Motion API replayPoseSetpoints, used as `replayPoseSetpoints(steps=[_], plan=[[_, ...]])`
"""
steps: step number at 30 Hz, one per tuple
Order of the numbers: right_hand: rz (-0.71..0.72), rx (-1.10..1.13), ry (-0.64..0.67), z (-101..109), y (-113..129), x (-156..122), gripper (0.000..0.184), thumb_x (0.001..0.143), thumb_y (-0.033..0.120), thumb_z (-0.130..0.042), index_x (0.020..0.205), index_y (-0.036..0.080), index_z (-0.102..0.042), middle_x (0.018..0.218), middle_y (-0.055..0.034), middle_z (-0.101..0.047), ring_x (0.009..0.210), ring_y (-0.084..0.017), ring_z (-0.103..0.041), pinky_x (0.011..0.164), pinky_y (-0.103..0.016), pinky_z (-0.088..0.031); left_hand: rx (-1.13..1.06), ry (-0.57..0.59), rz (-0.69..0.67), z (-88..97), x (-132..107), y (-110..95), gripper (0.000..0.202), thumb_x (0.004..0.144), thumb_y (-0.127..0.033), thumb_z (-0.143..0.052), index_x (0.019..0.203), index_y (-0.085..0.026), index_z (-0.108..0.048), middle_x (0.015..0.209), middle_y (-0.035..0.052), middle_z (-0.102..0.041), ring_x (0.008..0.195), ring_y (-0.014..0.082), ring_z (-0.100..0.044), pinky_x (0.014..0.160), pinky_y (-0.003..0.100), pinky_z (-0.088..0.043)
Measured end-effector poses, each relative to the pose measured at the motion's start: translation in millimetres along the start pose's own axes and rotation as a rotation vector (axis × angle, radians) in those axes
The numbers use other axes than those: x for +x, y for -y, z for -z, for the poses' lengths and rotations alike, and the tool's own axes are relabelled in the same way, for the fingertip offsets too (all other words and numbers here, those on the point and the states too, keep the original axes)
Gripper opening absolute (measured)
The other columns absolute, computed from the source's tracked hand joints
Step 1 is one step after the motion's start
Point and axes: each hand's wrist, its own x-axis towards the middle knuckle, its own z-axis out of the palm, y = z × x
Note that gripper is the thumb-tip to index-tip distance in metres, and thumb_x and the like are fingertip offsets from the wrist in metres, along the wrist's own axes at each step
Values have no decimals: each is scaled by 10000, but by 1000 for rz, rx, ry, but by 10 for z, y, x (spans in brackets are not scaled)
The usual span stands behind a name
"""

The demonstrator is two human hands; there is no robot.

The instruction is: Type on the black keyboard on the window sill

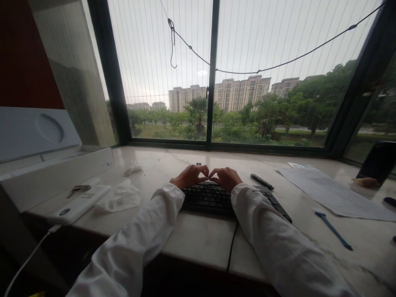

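A black keyboard point(210, 198) lies on the pale marble sill in front of me, its cable running off the near edge. Over its far edge, my left hand point(194, 175) and my right hand point(227, 177) come together with fingers curled and tips pinched. The fingertips meet or nearly meet. Whatever is between them, if anything, is too small to make out. Just beyond the left hand sits a small dark item point(198, 163). A black strip-like piece point(262, 181) rests to the right of the right hand.
On the left stand an open white box point(62, 173), a white power strip point(80, 204) with a cord, and a crumpled tissue point(120, 197). Toward the right are printed sheets point(337, 192), a blue tool point(334, 231) and a dark upright device point(379, 163). A window closes off the back.
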Motion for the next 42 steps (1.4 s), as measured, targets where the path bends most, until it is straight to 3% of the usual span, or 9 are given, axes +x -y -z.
replayPoseSetpoints(steps=[9, 21, 31, 42], plan=[[2, 223, 153, -71, -145, 76, 274, 663, 438, -661, 873, 283, -744, 670, 6, -627, 620, -105, -541, 577, -211, -366, -31, 123, -74, 2, -14, 17, 204, 836, -331, -548, 931, -253, -711, 916, 25, -701, 838, 154, -631, 766, 249, -446], [-38, 225, 180, -76, -128, 79, 266, 663, 409, -663, 881, 281, -745, 675, 2, -658, 633, -112, -553, 570, -203, -375, 64, 130, -63, 37, -51, -78, 208, 804, -308, -555, 937, -312, -714, 929, -8, -706, 812, 151, -638, 718, 227, -441], [19, 223, 175, -72, -160, 74, 270, 687, 428, -639, 887, 281, -743, 647, 10, -634, 594, -100, -524, 545, -207, -344, 162, 157, -78, 72, -57, -137, 239, 792, -287, -540, 953, -346, -707, 944, -29, -707, 832, 165, -645, 716, 244, -441], [36, 137, 154, -84, -172, 95, 269, 692, 441, -625, 903, 317, -735, 708, 7, -650, 642, -108, -547, 560, -207, -344, 217, 158, -81, 72, -53, -178, 249, 827, -308, -498, 975, -330, -697, 948, -28, -706, 850, 154, -645, 706, 232, -437]])
